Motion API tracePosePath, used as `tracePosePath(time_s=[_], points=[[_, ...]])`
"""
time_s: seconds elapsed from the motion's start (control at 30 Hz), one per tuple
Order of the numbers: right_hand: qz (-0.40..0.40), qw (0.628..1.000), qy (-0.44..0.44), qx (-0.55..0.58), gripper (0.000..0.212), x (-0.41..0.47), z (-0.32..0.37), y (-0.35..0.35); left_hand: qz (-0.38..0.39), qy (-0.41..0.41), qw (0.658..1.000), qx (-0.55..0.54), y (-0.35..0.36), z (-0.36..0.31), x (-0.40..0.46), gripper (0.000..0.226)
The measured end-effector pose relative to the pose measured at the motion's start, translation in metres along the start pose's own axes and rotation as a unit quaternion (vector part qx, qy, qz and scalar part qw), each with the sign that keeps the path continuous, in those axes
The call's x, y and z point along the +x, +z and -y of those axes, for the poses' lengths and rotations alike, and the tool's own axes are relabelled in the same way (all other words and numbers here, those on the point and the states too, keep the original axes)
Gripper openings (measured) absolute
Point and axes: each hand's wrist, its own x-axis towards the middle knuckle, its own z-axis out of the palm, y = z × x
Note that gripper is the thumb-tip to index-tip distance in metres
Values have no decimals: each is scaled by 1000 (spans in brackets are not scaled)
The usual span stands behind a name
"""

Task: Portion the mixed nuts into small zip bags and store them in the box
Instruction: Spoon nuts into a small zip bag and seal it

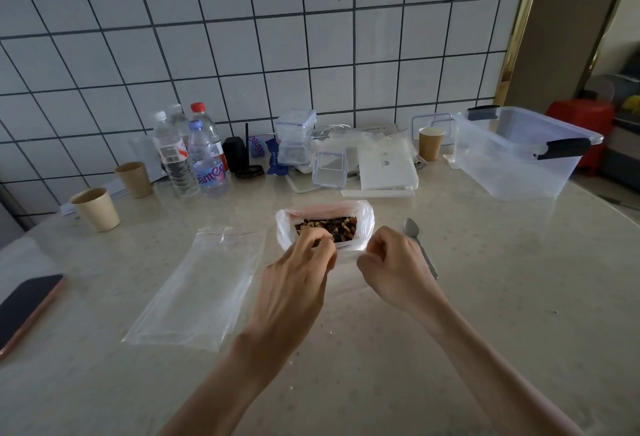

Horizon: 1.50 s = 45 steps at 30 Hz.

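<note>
pale speckled stone table [450, 314], white square-tiled wall [242, 37] behind it, gold-trimmed doorway far right. far left of the hands: black phone with pink edge [27, 307] at the table edge, two tan paper cups [95, 209] beyond it. left of the grip: stack of flat clear zip bags with red seal [204, 283], empty. behind-left: four clear plastic water bottles [190, 155]. left hand [298, 280] and right hand [394, 262] both pinch the near rim of a clear plastic bag [363, 224], mouth pulled wide; inside sits a small tray of dark mixed nuts [332, 226]. just right of the right hand: metal spoon [415, 238] flat on the table. well right and back: large clear plastic storage box with black latches [519, 155], lid off, nothing visible in it.
</note>
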Motion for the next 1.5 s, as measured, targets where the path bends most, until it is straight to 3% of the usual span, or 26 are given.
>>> tracePosePath(time_s=[0.13, 0.3, 0.43, 0.6, 0.8, 0.9, 1.03, 1.2, 1.5], points=[[55, 994, -98, -4, 25, -3, -2, -9, 70, -10, 997, 26, 2, 10, 2, 21], [104, 972, -194, -83, 40, -4, -2, -12, 125, -51, 989, -52, 3, 13, 5, 17], [148, 958, -201, -141, 47, -2, 0, -4, 174, -48, 982, -48, 7, 12, 11, 21], [145, 950, -156, -229, 34, -3, 1, 0, 227, -46, 973, -9, 5, 18, 17, 21], [206, 929, -149, -269, 33, 0, 1, 1, 337, -9, 936, 104, 3, 23, 32, 52], [207, 921, -171, -281, 31, 4, -6, 1, 377, -23, 922, 89, 5, 30, 37, 56], [194, 930, -179, -256, 23, 9, -20, 2, 367, -65, 928, 0, 14, 45, 28, 51], [209, 943, -152, -211, 18, 19, -36, 2, 297, -145, 935, -129, 22, 63, 10, 33], [230, 949, -113, -183, 11, 33, -39, 9, 275, -188, 934, -125, 35, 65, 10, 29]])
